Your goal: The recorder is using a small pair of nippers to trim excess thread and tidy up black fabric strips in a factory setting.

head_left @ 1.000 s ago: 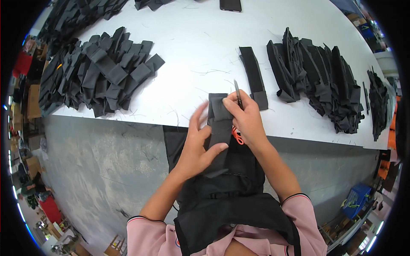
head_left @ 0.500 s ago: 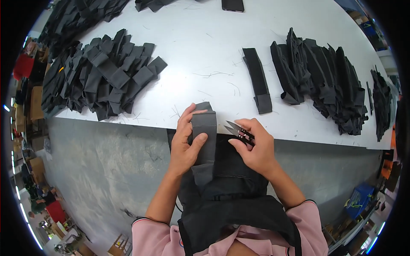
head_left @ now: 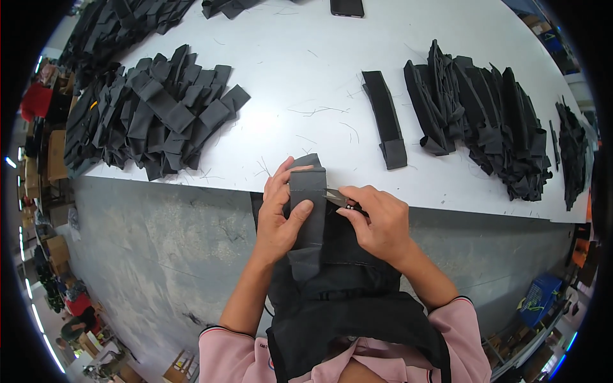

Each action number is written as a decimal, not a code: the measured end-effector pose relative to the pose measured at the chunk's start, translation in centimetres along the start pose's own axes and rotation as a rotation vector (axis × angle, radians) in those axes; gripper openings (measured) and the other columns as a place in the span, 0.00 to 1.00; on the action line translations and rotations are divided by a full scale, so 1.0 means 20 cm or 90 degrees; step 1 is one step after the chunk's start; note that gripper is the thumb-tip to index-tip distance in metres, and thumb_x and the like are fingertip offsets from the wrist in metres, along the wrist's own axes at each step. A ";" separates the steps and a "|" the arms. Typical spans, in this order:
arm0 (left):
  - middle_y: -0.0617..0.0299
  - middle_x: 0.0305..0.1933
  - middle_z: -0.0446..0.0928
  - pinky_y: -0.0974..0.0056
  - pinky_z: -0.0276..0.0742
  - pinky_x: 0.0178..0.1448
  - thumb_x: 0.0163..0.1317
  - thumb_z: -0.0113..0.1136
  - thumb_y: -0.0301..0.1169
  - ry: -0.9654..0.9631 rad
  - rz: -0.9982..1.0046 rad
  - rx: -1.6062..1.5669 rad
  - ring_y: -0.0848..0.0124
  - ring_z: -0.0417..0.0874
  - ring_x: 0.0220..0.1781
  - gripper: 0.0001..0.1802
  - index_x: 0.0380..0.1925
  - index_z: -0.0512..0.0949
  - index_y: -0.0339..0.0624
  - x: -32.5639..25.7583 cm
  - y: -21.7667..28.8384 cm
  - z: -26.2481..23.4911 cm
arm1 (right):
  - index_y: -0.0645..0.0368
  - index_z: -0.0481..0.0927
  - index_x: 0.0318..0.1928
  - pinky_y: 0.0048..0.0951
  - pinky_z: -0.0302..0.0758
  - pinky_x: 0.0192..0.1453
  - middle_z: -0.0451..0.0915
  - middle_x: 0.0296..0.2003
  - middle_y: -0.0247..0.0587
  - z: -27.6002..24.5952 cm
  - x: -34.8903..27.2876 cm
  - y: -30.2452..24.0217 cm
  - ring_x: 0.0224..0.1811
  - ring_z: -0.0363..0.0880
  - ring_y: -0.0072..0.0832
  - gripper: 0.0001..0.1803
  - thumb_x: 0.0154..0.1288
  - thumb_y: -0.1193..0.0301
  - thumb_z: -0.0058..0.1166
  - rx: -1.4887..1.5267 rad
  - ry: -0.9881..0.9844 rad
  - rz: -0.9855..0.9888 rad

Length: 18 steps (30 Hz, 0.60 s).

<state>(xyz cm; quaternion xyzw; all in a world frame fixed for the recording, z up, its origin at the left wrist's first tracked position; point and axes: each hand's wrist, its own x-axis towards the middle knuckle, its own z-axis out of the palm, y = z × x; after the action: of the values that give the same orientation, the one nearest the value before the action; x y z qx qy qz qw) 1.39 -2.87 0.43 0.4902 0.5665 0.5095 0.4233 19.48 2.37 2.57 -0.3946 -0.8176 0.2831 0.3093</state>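
My left hand (head_left: 281, 216) is closed on a dark grey fabric strip (head_left: 308, 186), thumb on its front and fingers behind. The strip hangs over the table's front edge, its lower end folded, with a pale stitch line across its upper part. In my right hand (head_left: 378, 223) is a pair of thread snips (head_left: 338, 198), gripped between thumb and fingers. The blade tips reach the strip's right edge near the stitch line; whether a thread lies between them is too small to tell.
On the white table (head_left: 281, 83), a heap of grey strips (head_left: 166, 108) lies left and a pile of dark strips (head_left: 485, 121) right. A single strip (head_left: 386, 121) lies between them, among loose thread ends. A black phone (head_left: 347, 7) rests at the far edge.
My right hand has brought the snips leftward to the strip's edge, and their blades have come closer together. My left hand and the strip have shifted very slightly right.
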 end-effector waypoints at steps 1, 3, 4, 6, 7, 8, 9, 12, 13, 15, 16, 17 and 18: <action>0.57 0.59 0.71 0.54 0.52 0.69 0.59 0.57 0.32 -0.001 -0.001 -0.001 0.55 0.56 0.71 0.15 0.44 0.77 0.37 0.00 0.00 0.00 | 0.56 0.78 0.41 0.28 0.71 0.27 0.78 0.25 0.36 0.00 0.00 0.00 0.23 0.77 0.33 0.14 0.51 0.73 0.62 0.005 0.000 0.009; 0.58 0.59 0.71 0.53 0.50 0.69 0.59 0.57 0.33 -0.004 -0.001 -0.005 0.55 0.57 0.70 0.15 0.44 0.78 0.37 0.00 -0.01 0.00 | 0.56 0.79 0.40 0.28 0.71 0.27 0.78 0.26 0.36 0.00 0.00 0.00 0.23 0.77 0.33 0.14 0.51 0.72 0.62 0.010 -0.001 0.019; 0.58 0.59 0.71 0.53 0.50 0.69 0.59 0.57 0.33 -0.005 -0.002 -0.005 0.55 0.57 0.70 0.15 0.44 0.78 0.37 -0.01 -0.02 0.00 | 0.56 0.79 0.40 0.28 0.71 0.27 0.78 0.25 0.37 0.01 0.00 0.00 0.23 0.77 0.33 0.14 0.51 0.73 0.62 0.010 0.001 0.016; 0.58 0.59 0.71 0.54 0.49 0.70 0.59 0.57 0.33 -0.021 0.014 0.030 0.54 0.57 0.70 0.14 0.43 0.78 0.38 -0.01 -0.03 -0.02 | 0.56 0.79 0.40 0.29 0.71 0.27 0.78 0.25 0.37 0.01 0.00 0.00 0.23 0.77 0.33 0.14 0.51 0.73 0.62 0.010 0.002 0.012; 0.58 0.59 0.71 0.54 0.49 0.70 0.59 0.57 0.33 -0.020 0.013 0.030 0.54 0.57 0.70 0.14 0.43 0.78 0.38 -0.01 -0.03 -0.02 | 0.57 0.79 0.40 0.29 0.71 0.27 0.78 0.26 0.37 0.01 0.00 0.00 0.23 0.77 0.34 0.13 0.51 0.73 0.62 -0.006 0.004 -0.003; 0.58 0.59 0.71 0.53 0.47 0.70 0.59 0.57 0.34 -0.016 -0.010 0.012 0.54 0.58 0.70 0.15 0.44 0.78 0.39 -0.02 -0.02 -0.02 | 0.57 0.79 0.40 0.29 0.72 0.28 0.79 0.26 0.38 0.01 0.00 0.00 0.24 0.78 0.34 0.13 0.51 0.74 0.62 -0.022 0.006 -0.019; 0.59 0.59 0.71 0.51 0.45 0.71 0.59 0.57 0.34 -0.013 -0.031 -0.007 0.54 0.58 0.70 0.15 0.44 0.77 0.39 -0.02 -0.02 -0.01 | 0.57 0.79 0.40 0.29 0.72 0.28 0.79 0.26 0.38 0.01 0.00 0.00 0.24 0.78 0.34 0.13 0.51 0.74 0.62 -0.024 0.006 -0.019; 0.60 0.60 0.70 0.48 0.39 0.72 0.59 0.57 0.35 -0.014 -0.048 0.027 0.54 0.58 0.70 0.16 0.45 0.77 0.40 -0.03 -0.03 -0.01 | 0.58 0.79 0.40 0.29 0.72 0.28 0.79 0.26 0.39 0.01 -0.03 0.01 0.23 0.78 0.35 0.13 0.52 0.74 0.62 0.055 0.053 0.046; 0.60 0.60 0.70 0.48 0.39 0.72 0.59 0.57 0.35 -0.013 -0.048 0.027 0.54 0.58 0.70 0.16 0.45 0.77 0.40 -0.02 -0.03 -0.01 | 0.58 0.78 0.39 0.29 0.72 0.27 0.79 0.26 0.40 -0.01 -0.04 0.00 0.23 0.78 0.35 0.12 0.52 0.74 0.62 0.078 0.045 0.070; 0.61 0.61 0.70 0.45 0.32 0.71 0.59 0.57 0.36 -0.037 -0.056 0.036 0.53 0.58 0.70 0.16 0.44 0.76 0.40 -0.02 -0.02 -0.02 | 0.58 0.78 0.39 0.29 0.72 0.27 0.80 0.25 0.40 -0.01 -0.04 0.00 0.23 0.78 0.36 0.12 0.53 0.73 0.62 0.099 0.038 0.095; 0.61 0.61 0.70 0.45 0.32 0.71 0.59 0.57 0.36 -0.039 -0.056 0.035 0.53 0.58 0.70 0.16 0.44 0.76 0.40 -0.02 -0.01 -0.02 | 0.58 0.78 0.39 0.29 0.72 0.27 0.79 0.25 0.40 0.00 -0.03 0.00 0.23 0.78 0.36 0.11 0.53 0.73 0.62 0.090 0.011 0.097; 0.61 0.61 0.69 0.44 0.30 0.71 0.59 0.57 0.36 -0.051 -0.030 0.100 0.53 0.58 0.70 0.14 0.42 0.75 0.40 -0.01 0.00 -0.03 | 0.58 0.77 0.38 0.29 0.72 0.26 0.79 0.25 0.41 0.01 -0.02 0.00 0.22 0.78 0.36 0.11 0.54 0.72 0.62 0.082 -0.016 0.099; 0.61 0.61 0.69 0.44 0.29 0.71 0.59 0.57 0.35 -0.061 -0.005 0.164 0.53 0.58 0.70 0.13 0.40 0.75 0.39 -0.01 0.01 -0.03 | 0.58 0.77 0.38 0.29 0.72 0.26 0.79 0.25 0.41 0.00 -0.01 0.00 0.22 0.78 0.36 0.11 0.54 0.72 0.62 0.082 -0.017 0.099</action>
<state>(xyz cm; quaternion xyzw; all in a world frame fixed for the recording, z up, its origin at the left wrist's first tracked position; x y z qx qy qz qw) 0.91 -3.26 0.74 0.5622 0.6083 0.4068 0.3852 19.59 2.12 2.45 -0.4322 -0.7688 0.3632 0.3005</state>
